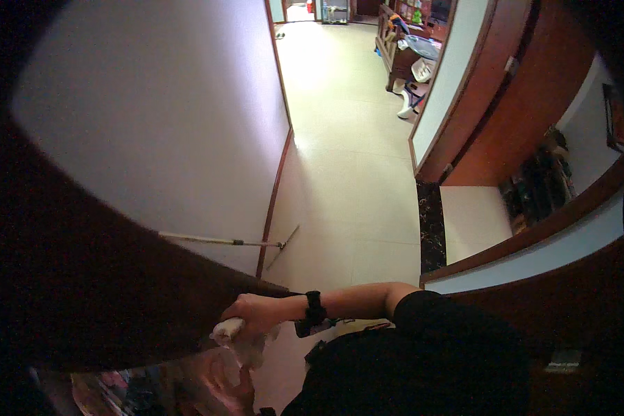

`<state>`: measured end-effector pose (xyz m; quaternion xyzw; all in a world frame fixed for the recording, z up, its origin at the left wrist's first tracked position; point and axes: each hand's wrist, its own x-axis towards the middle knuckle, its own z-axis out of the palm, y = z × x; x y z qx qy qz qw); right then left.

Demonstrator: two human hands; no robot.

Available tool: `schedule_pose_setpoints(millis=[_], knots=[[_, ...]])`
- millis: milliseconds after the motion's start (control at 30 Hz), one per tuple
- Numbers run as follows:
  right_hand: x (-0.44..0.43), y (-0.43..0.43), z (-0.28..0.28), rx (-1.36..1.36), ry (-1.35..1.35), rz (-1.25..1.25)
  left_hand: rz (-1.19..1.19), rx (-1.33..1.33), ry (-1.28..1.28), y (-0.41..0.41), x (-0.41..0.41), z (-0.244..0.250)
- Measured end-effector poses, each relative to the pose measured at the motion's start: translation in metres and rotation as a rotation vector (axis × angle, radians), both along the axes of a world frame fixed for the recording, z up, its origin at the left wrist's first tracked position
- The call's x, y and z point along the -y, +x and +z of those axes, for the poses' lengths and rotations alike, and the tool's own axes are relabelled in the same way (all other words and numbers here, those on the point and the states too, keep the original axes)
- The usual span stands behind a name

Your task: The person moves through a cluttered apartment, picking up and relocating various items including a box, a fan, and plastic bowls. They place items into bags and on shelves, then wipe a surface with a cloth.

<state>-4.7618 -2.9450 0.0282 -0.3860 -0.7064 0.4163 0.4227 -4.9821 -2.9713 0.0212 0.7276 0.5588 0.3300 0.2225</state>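
My right hand (252, 311), with a dark watch or band on its wrist, grips a bunched white cloth (229, 329) against the edge of a dark brown door (151, 291). Part of the cloth hangs below the fingers. Lower down, my left hand (229, 387) has its fingers apart beside the hanging cloth; blur hides whether they touch it. A dark band shows at its wrist.
A flat mop (283, 245) leans by the white wall at left. Beyond it a tiled corridor (353, 171) runs away to wooden furniture (392, 54) with items on it. A reddish-brown door (525, 114) and a dark stone threshold (431, 229) lie at right.
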Motion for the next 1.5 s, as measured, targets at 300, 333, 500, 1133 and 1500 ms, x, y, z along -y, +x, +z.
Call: schedule_pose_setpoints(millis=[300,333,500,1133,1500], knots=[[0.058,0.183,-0.007,-0.390,-0.086,-0.242,-0.335,0.062,0.069,0.211,0.003,0.024],[0.066,0.208,-0.009,-0.445,-0.073,-0.280,-0.383,0.050,-0.010,0.241,0.007,0.028],[0.112,0.321,-0.021,-0.709,-0.067,-0.442,-0.749,0.241,-0.373,0.357,-0.002,0.010],[0.316,0.613,-0.050,-0.459,-0.051,-1.431,-1.904,0.350,-0.725,0.831,0.086,-0.043],[0.463,0.646,-0.066,-0.622,0.352,-2.167,-2.553,-0.090,-0.458,0.989,0.287,-0.040]])
